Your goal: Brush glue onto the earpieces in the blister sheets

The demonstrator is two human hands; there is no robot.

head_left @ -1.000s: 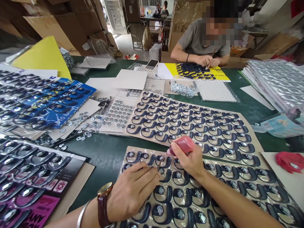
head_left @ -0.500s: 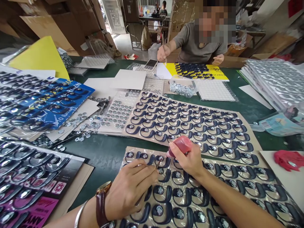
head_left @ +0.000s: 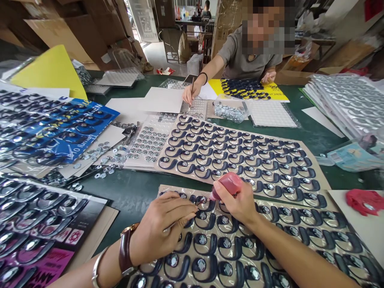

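Observation:
My right hand [head_left: 240, 202] is wrapped round a squeeze bottle of red liquid [head_left: 228, 185], its nozzle tilted down to the left. Below the nozzle lies a board [head_left: 214, 250] covered with rows of dark, hook-shaped pieces, each with a shiny round metal part. Between the pinched fingers of my left hand [head_left: 163, 228] is a thin pointed tool [head_left: 198, 204]; most of it is hidden. Its tip is close to a piece in the top row [head_left: 204, 202], near the nozzle. My left hand covers the board's upper left pieces.
A second board of similar pieces [head_left: 240, 154] lies just beyond. Blue [head_left: 87, 128] and purple-black [head_left: 39, 228] boards lie at left, near loose metal discs [head_left: 105, 170]. Across the table a co-worker [head_left: 240, 52] holds a thin stick over a clear tray. A red cloth [head_left: 364, 201] lies at right.
My left hand has shifted slightly left and up, its tool tip moving away from the nozzle. My right hand stays almost still. The co-worker's hand with the stick has moved left and down to the tray.

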